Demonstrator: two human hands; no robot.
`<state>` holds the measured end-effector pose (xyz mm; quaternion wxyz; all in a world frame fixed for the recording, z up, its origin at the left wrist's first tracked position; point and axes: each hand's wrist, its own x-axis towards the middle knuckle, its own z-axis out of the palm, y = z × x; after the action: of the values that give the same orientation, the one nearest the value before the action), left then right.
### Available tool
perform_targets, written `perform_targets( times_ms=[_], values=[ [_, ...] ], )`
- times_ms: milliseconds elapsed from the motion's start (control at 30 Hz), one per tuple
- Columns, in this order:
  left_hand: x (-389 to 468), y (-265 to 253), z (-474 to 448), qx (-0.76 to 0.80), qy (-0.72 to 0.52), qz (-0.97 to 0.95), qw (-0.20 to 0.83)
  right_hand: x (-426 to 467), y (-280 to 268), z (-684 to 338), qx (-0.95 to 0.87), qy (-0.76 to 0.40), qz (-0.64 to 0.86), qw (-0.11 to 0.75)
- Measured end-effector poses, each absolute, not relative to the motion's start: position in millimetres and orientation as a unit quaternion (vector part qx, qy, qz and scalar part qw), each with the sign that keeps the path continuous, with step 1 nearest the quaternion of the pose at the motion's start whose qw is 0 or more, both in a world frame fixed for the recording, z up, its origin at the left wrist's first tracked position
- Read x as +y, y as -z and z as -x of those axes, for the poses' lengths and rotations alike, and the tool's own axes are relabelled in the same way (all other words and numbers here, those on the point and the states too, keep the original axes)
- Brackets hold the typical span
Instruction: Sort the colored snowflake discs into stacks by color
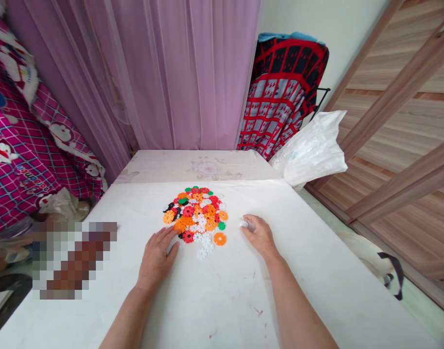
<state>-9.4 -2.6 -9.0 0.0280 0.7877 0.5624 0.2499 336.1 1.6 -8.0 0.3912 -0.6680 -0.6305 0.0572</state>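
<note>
A heap of plastic snowflake discs in orange, red, white, green and black lies on the white tablecloth in front of me. At the heap's lower left edge is my left hand, palm down, its fingers stretched out and the tips touching the nearest discs. Right of the heap, my right hand pinches a white snowflake disc between thumb and fingers, just over the cloth. Its fingers partly cover that disc, so I cannot tell if there is more than one. An orange disc lies at the heap's near right edge.
The table carries a white cloth with a floral strip at the far end. Behind it hangs a purple curtain. A white plastic bag stands by the far right corner, near wooden cabinet doors. A blurred-out patch covers the left side.
</note>
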Motion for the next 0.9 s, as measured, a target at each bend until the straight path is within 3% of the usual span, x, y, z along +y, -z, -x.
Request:
perform_targets(
  times_ms=[167, 433, 600, 900],
  values=[
    [-3, 9, 9, 0.564, -0.249, -0.787, 0.028, 6, -11, -288, -0.685, -0.04, 0.599, 0.412],
    [-4, 9, 9, 0.56, -0.261, -0.786, 0.028, 26, -23, -211, -0.736, -0.039, 0.584, 0.341],
    [-5, 9, 8, 0.563, -0.254, -0.786, 0.03, 33, -19, -206, -0.723, -0.04, 0.606, 0.329],
    [-4, 9, 8, 0.563, -0.251, -0.787, 0.031, 16, -17, -271, -0.658, -0.014, 0.643, 0.391]
  ],
)
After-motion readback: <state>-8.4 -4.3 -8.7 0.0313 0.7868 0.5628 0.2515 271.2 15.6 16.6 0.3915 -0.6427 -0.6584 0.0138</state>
